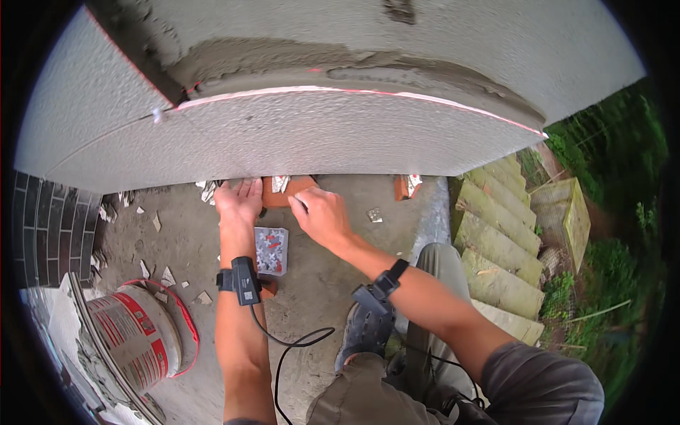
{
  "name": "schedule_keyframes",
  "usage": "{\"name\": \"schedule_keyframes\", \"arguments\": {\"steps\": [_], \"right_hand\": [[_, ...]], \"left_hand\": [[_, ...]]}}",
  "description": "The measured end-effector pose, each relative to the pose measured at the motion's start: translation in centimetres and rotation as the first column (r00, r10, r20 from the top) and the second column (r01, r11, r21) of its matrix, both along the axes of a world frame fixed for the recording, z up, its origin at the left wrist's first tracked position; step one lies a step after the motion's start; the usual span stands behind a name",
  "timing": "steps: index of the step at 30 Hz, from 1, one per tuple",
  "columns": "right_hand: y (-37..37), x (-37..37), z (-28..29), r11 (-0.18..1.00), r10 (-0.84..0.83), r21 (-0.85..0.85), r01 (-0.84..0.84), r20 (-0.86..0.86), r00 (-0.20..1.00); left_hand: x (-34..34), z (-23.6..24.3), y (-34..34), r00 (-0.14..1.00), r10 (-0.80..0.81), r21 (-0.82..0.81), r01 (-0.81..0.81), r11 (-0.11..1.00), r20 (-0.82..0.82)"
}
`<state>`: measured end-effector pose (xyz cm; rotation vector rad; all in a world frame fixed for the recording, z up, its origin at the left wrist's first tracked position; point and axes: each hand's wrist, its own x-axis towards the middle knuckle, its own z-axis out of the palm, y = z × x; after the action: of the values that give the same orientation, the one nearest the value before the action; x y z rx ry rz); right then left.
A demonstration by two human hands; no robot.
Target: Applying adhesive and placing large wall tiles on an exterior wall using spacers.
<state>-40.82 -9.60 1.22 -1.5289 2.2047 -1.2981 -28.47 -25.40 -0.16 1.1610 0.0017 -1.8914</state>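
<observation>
My left hand [239, 201] is turned palm up, its fingers stretched out toward the lower edge of a large white textured tile [304, 138] on the wall. It holds nothing that I can see. Just to its right lies a reddish brick [289, 193] with white tile shards [280, 183] on it, close under the tile. My right hand [322, 214] is curled closed at the brick's right end; what is inside its fingers, if anything, is hidden. Between my forearms sits a clear plastic box [272, 251] of small grey and red pieces, probably tile spacers.
Grey mortar [262, 60] covers the wall above the tile, with a red line along the top edge. Another brick piece [402, 188] stands at the right. A white-and-red bucket [134, 336] is at lower left. Mossy steps [499, 248] drop away to the right.
</observation>
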Motion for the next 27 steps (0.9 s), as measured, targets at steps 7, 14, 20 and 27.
{"name": "schedule_keyframes", "arguments": {"steps": [7,14,20,27], "right_hand": [[9.2,-7.5,1.8,0.976,0.151,0.133,-0.173,0.161,0.975],[16.1,-9.8,0.0,0.963,-0.068,0.269,-0.022,0.32,0.945],[20.9,-10.0,-2.6,0.973,-0.084,0.228,-0.015,0.418,0.904],[23.5,-12.4,-2.2,0.941,-0.271,0.316,0.121,0.49,0.829]], "left_hand": [[4.0,1.5,2.4,0.909,-0.268,-0.234,0.349,0.907,0.319],[10.1,0.7,10.7,-0.132,0.174,0.1,0.978,0.182,0.976],[7.5,-1.6,12.8,-0.38,0.243,0.364,0.925,0.108,0.893],[8.5,-2.6,11.7,-0.393,0.185,0.39,0.919,0.054,0.901]]}}
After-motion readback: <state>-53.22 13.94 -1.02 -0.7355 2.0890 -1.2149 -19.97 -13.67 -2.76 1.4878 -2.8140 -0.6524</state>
